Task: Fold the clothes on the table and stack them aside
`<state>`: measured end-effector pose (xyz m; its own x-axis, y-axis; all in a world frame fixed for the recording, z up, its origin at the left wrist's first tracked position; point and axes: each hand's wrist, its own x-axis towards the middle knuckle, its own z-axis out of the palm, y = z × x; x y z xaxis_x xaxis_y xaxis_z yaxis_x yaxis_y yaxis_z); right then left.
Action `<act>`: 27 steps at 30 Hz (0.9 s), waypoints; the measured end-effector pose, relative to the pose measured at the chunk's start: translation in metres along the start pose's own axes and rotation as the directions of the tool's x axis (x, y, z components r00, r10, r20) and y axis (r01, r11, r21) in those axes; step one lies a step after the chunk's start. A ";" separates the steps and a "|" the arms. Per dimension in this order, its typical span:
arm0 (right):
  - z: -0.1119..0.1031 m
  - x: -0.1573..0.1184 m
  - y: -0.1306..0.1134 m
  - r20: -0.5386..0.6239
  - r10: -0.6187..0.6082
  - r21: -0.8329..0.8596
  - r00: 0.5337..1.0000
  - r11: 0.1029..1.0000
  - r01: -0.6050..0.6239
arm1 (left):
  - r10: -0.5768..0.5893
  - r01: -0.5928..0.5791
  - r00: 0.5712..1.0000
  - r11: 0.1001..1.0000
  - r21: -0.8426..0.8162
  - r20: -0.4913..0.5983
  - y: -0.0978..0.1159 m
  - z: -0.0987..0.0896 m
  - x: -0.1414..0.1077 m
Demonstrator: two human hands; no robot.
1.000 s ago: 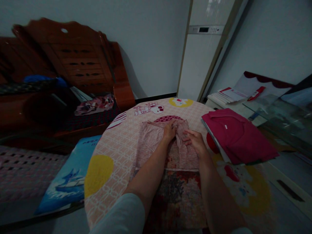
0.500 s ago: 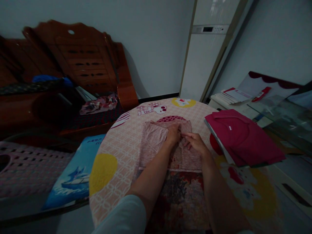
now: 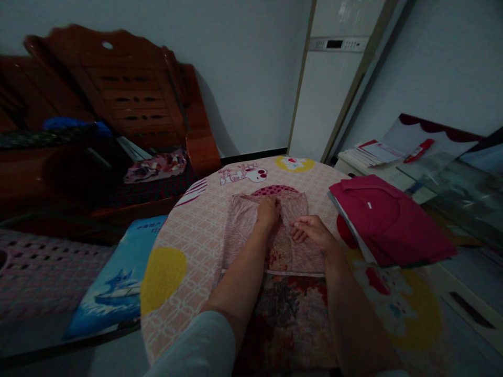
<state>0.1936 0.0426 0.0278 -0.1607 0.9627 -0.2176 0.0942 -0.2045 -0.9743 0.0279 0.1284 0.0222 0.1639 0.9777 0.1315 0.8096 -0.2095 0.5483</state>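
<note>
A pinkish garment with a dark, blotchy patterned panel, probably a shirt, lies spread on the round table, its sides folded inward and its patterned part running towards me. My left hand is closed near the far edge of the shirt, fingers gripping a fold of its cloth; the fingertips are partly hidden. Just right of it, my right hand rests low over the right part of the shirt, fingers loosely bent and a little apart, holding nothing I can see. Both forearms cross the near part of the shirt.
A stack of folded clothes with a magenta top sits on the patterned tablecloth at right. A wooden bench, a blue bag and a pink woven chair stand left. Papers lie on a cabinet at right.
My left hand has shifted slightly left, away from my right hand. The right hand's fingers have drawn back and loosened, and the shirt's patterned middle shows more between the hands.
</note>
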 end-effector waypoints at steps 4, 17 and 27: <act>0.001 -0.003 -0.003 0.010 -0.020 0.022 1.000 1.000 0.020 | 0.019 -0.019 0.999 1.000 -0.009 -0.025 0.002 0.002 0.000; 0.019 -0.027 -0.057 -0.016 -0.133 -0.376 0.991 0.919 0.117 | -0.017 0.009 0.999 0.985 -0.171 -0.041 0.008 -0.040 0.010; 0.023 -0.111 -0.075 0.069 -0.347 -0.753 0.935 0.596 0.277 | 0.332 -0.321 0.935 0.942 -0.100 0.124 -0.022 -0.128 -0.082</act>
<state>0.1815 -0.0534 0.1237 -0.2506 0.9593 0.1305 0.7520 0.2778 -0.5978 -0.0760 0.0504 0.1051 0.4918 0.8468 0.2025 0.6533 -0.5127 0.5571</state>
